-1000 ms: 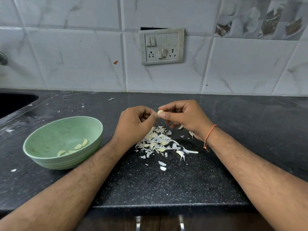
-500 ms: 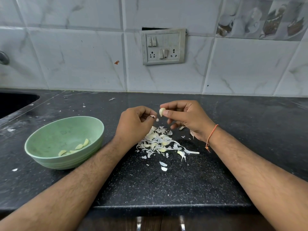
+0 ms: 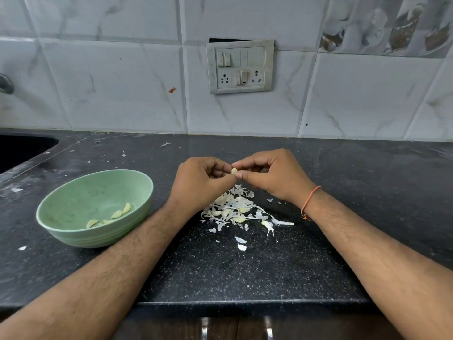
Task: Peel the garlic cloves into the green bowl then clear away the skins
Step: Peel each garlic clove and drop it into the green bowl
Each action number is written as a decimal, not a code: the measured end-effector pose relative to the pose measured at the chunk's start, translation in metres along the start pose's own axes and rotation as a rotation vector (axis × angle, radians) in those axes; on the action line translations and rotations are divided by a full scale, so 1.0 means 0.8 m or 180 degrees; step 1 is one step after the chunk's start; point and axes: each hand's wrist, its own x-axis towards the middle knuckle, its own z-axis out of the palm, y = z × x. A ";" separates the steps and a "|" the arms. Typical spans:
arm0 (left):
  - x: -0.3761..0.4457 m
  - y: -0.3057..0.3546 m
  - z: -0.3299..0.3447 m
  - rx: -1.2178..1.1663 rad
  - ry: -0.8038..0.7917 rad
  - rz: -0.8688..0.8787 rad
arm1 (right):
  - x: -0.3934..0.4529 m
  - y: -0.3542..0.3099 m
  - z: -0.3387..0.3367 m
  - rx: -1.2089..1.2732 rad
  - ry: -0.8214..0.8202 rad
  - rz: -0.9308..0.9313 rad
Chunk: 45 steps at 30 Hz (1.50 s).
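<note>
Your bowl point(image 3: 73, 204) sits on the counter point(image 3: 367, 192) at left, with peeled cloves point(image 3: 117, 214) in it; the skin pile point(image 3: 235, 209) lies right of it, at centre; your left hand point(image 3: 201, 185) and right hand point(image 3: 272, 177) meet above the pile's far edge, a clove point(image 3: 234, 171) between them; the sink point(image 3: 19, 148) lies far left; the switch panel point(image 3: 240, 67) is on the wall behind.

Counter point(image 3: 367, 192) right of the right hand point(image 3: 274, 177) is bare, open for passage up to the wall point(image 3: 122, 94). Front strip of counter between the forearms is bare except two loose skins point(image 3: 240, 243). Centre is blocked by the skin pile point(image 3: 235, 209), lying directly under both hands; left hand point(image 3: 198, 182) and right hand are met at a clove point(image 3: 234, 171) above it. Bowl point(image 3: 73, 231) stands at left, just beside the left forearm, narrow gap only. Sink point(image 3: 19, 148) opening is at far left, back. Back strip of counter between hands and wall is open, with scattered flecks. Switch plate point(image 3: 240, 67) is mounted on the wall, above counter level.
</note>
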 end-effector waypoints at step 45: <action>0.003 -0.002 0.002 -0.0778 -0.0119 -0.0496 | 0.002 -0.003 -0.001 -0.0038 0.0069 -0.0081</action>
